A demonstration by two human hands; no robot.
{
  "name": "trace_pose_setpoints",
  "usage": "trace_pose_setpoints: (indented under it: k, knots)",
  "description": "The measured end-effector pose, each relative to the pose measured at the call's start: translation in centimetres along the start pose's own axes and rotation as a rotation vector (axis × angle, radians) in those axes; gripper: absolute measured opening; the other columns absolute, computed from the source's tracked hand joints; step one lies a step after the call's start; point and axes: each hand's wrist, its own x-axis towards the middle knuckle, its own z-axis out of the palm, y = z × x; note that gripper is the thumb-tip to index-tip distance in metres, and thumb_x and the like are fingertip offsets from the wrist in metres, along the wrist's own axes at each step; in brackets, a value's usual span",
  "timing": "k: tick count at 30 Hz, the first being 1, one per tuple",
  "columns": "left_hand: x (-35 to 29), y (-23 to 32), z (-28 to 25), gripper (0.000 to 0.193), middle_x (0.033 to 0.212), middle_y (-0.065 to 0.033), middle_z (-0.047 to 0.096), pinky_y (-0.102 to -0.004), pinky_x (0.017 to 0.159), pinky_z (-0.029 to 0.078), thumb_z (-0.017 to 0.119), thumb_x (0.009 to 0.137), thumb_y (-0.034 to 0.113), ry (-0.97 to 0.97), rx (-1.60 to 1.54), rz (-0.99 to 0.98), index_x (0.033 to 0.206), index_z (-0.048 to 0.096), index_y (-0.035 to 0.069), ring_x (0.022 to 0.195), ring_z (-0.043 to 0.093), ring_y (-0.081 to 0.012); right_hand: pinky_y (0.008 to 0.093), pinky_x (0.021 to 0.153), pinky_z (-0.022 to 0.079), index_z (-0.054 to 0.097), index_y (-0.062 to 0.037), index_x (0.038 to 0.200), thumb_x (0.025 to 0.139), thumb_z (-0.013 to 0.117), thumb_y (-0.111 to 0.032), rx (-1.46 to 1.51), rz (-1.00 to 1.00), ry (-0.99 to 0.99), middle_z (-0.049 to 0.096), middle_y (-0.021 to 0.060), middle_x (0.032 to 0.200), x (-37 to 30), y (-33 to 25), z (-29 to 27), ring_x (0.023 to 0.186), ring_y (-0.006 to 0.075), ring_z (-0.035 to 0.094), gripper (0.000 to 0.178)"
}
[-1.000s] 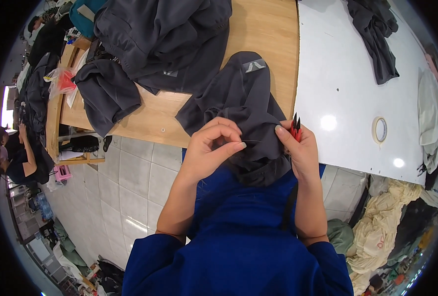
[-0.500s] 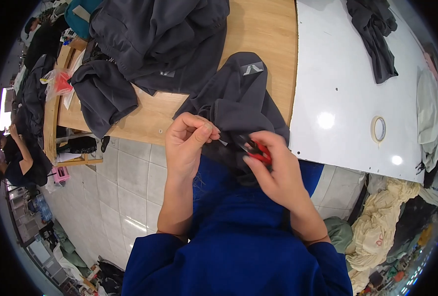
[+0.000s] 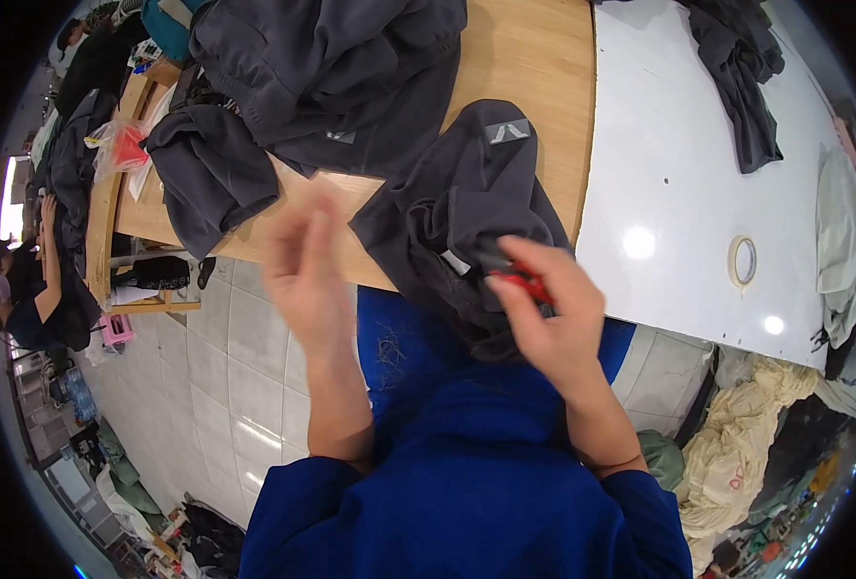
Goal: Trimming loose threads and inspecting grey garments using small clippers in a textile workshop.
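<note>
A dark grey garment (image 3: 491, 183) lies bunched at the near edge of the wooden table, with a shiny patch near its far end and a small white label in its folds. My right hand (image 3: 563, 314) is closed round red-handled thread snips (image 3: 526, 281) over the garment's right side. The snips' dark blades are blurred against the cloth. My left hand (image 3: 307, 265) is lifted to the left of the garment, apart from it. Motion smears its fingers, and whether they hold anything does not show. Loose dark threads (image 3: 387, 352) lie on the blue cloth over my lap.
A large pile of dark grey garments (image 3: 327, 68) covers the far part of the wooden table (image 3: 534, 58), with another folded piece (image 3: 214, 174) to its left. On the white table (image 3: 679, 241) lie a tape roll (image 3: 741, 261) and a dark garment (image 3: 737, 77). Another person (image 3: 47, 289) is at far left.
My left hand has moved left, away from the garment and the snips. My right hand has shifted slightly right with the snips. The white label now shows more fully.
</note>
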Motion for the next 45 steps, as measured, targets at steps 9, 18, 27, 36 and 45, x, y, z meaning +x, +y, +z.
trace_pose_setpoints:
  k: [9,18,27,36,45]
  knots:
    - [-1.6,0.2,0.5,0.023,0.108,-0.0131,0.058,-0.0326,0.086,0.041,0.055,0.082,0.008,-0.591,0.563,0.439,0.104,0.060,0.001,0.098,0.054,-0.0231,0.0157,0.054,0.029,0.059,-0.0020,0.094,0.091,0.054,-0.016,0.312,0.815,0.090,0.043,-0.0072,0.068,-3.6,5.2,-6.2,0.061,0.0008,0.036,0.015]
    - [-4.8,-3.6,3.7,0.016,0.089,-0.0073,0.045,-0.0258,0.065,0.039,0.073,0.068,0.003,-0.633,0.720,0.236,0.078,0.061,0.004,0.078,0.048,-0.0197,0.0216,0.070,0.045,0.063,-0.0018,0.102,0.078,0.069,-0.018,0.045,0.566,-0.119,0.066,0.0093,0.083,-6.1,5.6,-2.6,0.076,0.0076,0.058,0.029]
    - [-4.4,-3.7,-1.4,0.006,0.062,0.0009,0.050,-0.0177,0.046,0.031,0.058,0.088,0.011,-0.347,0.327,-0.349,0.090,0.054,0.007,0.053,0.044,-0.0024,0.0195,0.057,0.039,0.065,-0.0003,0.091,0.084,0.061,-0.015,0.285,0.779,-0.002,0.058,-0.0009,0.065,-4.9,5.4,-2.8,0.059,0.0064,0.051,0.016]
    - [-7.4,-2.5,0.9,0.027,0.107,-0.0119,0.055,-0.0265,0.080,0.044,0.051,0.091,0.021,-0.613,-0.159,-0.426,0.109,0.035,0.007,0.092,0.057,-0.0156,0.0172,0.050,0.031,0.061,-0.0073,0.092,0.087,0.059,-0.018,1.168,1.043,-0.034,0.051,-0.0056,0.074,-3.8,3.1,-3.3,0.057,0.0036,0.043,0.012]
    - [-6.5,-1.0,3.0,0.034,0.093,-0.0025,0.061,-0.0215,0.075,0.045,0.061,0.086,0.009,-0.763,-0.108,-0.571,0.117,0.050,0.000,0.086,0.055,-0.0078,0.0186,0.051,0.031,0.066,0.0000,0.088,0.084,0.056,-0.003,0.515,0.438,0.048,0.054,0.0010,0.078,-2.9,1.0,-4.1,0.058,0.0047,0.041,0.011]
